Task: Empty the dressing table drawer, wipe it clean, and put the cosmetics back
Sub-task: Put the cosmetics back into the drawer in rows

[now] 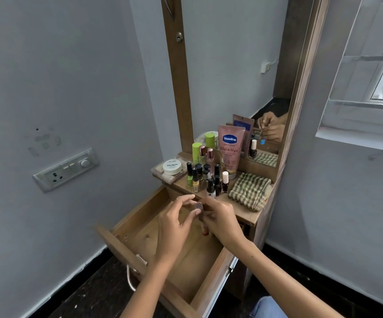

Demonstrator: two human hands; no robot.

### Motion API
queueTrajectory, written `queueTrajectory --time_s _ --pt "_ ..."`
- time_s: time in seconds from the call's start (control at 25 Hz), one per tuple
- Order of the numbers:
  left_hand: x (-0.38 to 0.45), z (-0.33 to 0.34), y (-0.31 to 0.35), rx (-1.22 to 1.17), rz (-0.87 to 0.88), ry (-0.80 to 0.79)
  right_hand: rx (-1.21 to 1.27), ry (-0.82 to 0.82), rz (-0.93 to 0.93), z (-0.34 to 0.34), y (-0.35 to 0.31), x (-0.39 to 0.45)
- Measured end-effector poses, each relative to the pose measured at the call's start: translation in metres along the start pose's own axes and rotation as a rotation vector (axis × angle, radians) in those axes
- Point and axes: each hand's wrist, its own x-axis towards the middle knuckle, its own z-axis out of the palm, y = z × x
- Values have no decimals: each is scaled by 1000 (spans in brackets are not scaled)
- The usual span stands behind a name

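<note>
Drawer (185, 255) stands pulled out, its floor largely bare save one small bottle (205, 230) near the back; cosmetics (205, 174) and folded checked cloth (250, 193) sit on the tabletop (245, 214). Both hands meet over the drawer: right hand (222, 218) curls round a small round-capped item (198, 206), left hand (174, 220) pinches its top. Judged emptying stage, nearly done; next, set this item on top and lift out the remaining bottle.

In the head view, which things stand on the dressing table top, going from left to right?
White nail polish remover jar → cluster of nail polish bottles → pink Vaseline tube → checked cloth.
</note>
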Motion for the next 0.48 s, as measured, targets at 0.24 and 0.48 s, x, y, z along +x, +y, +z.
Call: queueTrajectory --time_s 0.24,0.48 --pt "3 10 -16 67 -75 -132 100 -65 163 10 5 -3" --pt "8 19 -49 74 -290 -128 27 -5 221 -4 18 -8"
